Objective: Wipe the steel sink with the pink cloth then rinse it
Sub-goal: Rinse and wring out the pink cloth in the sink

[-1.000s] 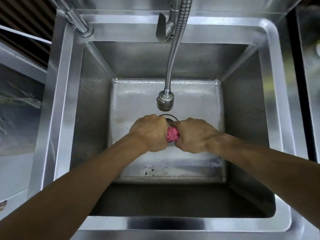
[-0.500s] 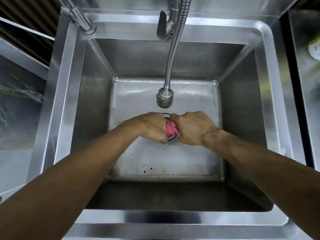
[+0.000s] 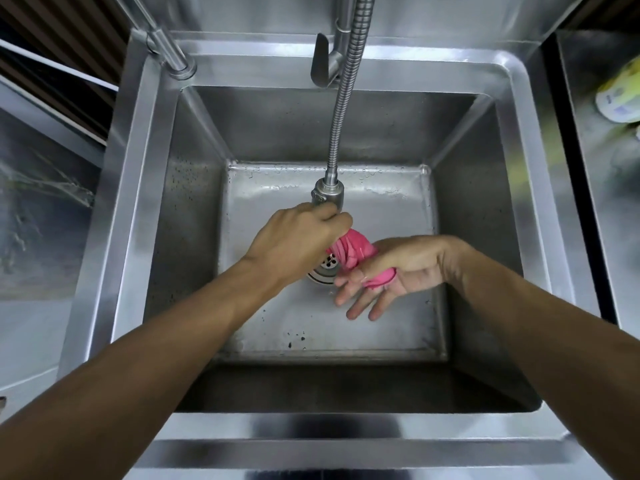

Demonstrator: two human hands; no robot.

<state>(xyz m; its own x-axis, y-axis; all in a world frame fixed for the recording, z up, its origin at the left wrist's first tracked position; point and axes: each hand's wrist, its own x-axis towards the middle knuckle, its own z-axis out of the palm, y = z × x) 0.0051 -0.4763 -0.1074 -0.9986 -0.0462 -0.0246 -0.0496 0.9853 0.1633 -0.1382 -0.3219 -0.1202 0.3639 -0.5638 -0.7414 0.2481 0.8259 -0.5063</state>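
The pink cloth (image 3: 353, 254) is twisted into a short rope above the round drain (image 3: 325, 268) of the steel sink (image 3: 391, 327). My left hand (image 3: 298, 244) is shut on its upper end, just under the spray head (image 3: 327, 195) of the hose tap. My right hand (image 3: 391, 275) lies palm up with fingers spread, and the cloth's lower end rests across that palm under the thumb. The sink floor is wet, with dark specks near the front.
The flexible steel hose (image 3: 343, 109) hangs down from the tap at the back rim. A second steel pipe (image 3: 162, 46) stands at the back left corner. A yellow and white bottle (image 3: 620, 95) lies on the steel counter to the right.
Both fists were clenched on the cloth over the drain. My right hand has since opened and turned palm up, while my left hand rose toward the spray head, drawing the cloth out.
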